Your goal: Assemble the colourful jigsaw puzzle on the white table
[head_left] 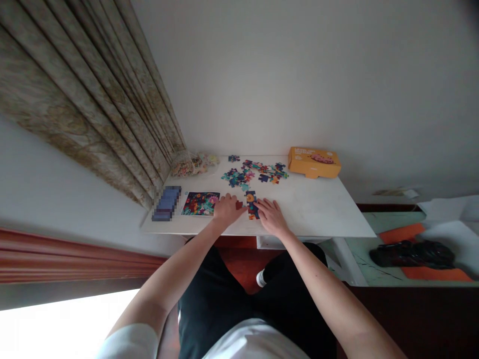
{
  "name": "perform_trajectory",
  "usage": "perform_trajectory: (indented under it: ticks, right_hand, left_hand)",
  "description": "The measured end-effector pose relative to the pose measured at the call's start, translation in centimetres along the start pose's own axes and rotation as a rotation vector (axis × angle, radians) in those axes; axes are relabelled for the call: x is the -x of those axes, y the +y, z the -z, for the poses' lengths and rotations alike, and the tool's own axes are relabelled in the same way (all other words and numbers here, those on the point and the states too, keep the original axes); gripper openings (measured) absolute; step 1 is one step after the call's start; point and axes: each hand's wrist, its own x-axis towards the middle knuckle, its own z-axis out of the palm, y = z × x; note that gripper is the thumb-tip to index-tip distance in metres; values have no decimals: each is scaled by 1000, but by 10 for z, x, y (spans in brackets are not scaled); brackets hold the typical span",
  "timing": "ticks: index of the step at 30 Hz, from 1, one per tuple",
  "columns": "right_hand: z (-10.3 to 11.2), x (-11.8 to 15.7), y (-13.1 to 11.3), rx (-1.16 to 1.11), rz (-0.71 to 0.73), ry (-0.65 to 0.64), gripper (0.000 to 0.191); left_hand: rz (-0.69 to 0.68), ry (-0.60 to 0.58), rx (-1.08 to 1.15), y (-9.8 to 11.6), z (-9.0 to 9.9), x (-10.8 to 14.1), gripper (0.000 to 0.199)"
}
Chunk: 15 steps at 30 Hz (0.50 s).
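Touching jigsaw pieces [251, 198], the right hand [272, 217] splays its fingers [266, 204]; whether the left hand [225, 210] pinches a red piece [239, 205] is unclear.

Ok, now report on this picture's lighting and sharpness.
Head view: the lower-left area is blown out white; the wall darkens toward the upper right corner; a blue patch on the table is pixelated; fine print on the yellow box and details of the puzzle pieces look soft.

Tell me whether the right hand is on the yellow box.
No, the right hand is at the joined puzzle pieces, apart from the yellow box.
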Motion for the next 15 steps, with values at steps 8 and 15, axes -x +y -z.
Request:
perform_trajectory:
  ticks: [8,15]
  right_hand:
    - [5,-15,17,-1,81,36,38]
    - [2,-14,17,-31,54,15,43]
  left_hand:
    - [124,-110,41,10,-3,-6,47]
    - [-270,-158,306,-29,-5,-14,55]
